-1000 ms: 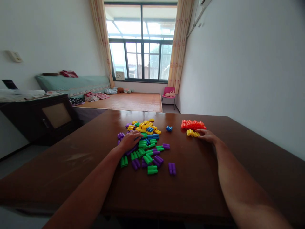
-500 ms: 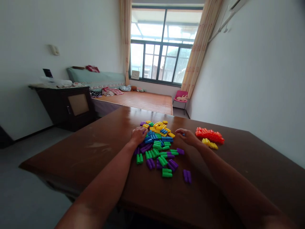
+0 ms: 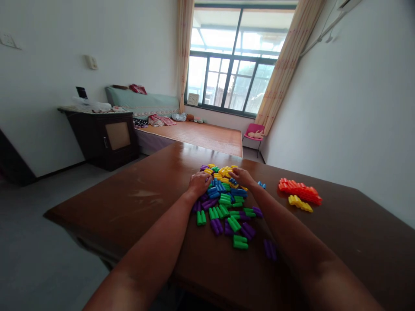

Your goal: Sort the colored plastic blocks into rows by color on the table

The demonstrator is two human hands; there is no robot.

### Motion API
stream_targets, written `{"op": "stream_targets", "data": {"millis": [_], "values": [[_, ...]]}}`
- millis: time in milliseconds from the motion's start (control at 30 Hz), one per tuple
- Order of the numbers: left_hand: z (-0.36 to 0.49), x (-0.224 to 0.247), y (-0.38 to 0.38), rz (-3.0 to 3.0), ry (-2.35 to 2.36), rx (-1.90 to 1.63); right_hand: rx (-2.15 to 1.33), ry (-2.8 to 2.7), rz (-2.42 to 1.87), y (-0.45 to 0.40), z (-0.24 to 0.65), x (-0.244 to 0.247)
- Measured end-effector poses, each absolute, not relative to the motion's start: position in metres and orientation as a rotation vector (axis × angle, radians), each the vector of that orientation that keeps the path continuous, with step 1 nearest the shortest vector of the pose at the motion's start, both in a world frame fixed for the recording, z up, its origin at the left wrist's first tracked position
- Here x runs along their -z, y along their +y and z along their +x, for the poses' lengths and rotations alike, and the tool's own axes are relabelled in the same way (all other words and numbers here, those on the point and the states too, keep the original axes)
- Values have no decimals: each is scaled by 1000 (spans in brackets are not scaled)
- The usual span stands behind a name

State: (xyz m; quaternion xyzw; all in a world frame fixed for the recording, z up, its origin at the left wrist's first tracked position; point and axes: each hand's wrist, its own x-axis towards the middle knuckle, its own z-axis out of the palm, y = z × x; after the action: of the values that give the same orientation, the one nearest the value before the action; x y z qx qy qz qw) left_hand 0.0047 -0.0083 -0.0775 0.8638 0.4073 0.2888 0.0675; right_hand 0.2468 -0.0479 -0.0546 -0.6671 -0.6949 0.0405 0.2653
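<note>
A mixed pile of yellow, blue, green and purple plastic pieces (image 3: 223, 201) lies on the brown table (image 3: 139, 207). My left hand (image 3: 199, 183) rests at the pile's left edge, fingers bent over some pieces; whether it holds one is hidden. At the pile's upper right, my right hand (image 3: 242, 176) touches the yellow pieces (image 3: 225, 172), its fingertips bent and too small to read. A blue piece (image 3: 262, 185) lies just right of my right wrist. Farther right sit a joined row of red pieces (image 3: 300, 190) and a shorter yellow row (image 3: 300, 203).
A purple piece (image 3: 269, 249) lies near my right forearm. Beyond the table are a bed (image 3: 207, 136), a dark cabinet (image 3: 118, 136) at the left and a pink chair (image 3: 254, 129) by the window.
My right hand has moved left onto the yellow pieces, and a blue piece now lies beside its wrist. The whole view has shifted, with the scene farther right. My left hand stays at the pile.
</note>
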Motion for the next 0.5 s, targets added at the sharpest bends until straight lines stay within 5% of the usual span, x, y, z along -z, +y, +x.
{"op": "stream_targets", "data": {"millis": [233, 500], "values": [[4, 79, -3, 2640, 1217, -856, -517, -1287, -1500, -126, 320, 29], [3, 78, 1, 2666, 1206, -838, -126, -576, -1581, -249, 462, 60]]}}
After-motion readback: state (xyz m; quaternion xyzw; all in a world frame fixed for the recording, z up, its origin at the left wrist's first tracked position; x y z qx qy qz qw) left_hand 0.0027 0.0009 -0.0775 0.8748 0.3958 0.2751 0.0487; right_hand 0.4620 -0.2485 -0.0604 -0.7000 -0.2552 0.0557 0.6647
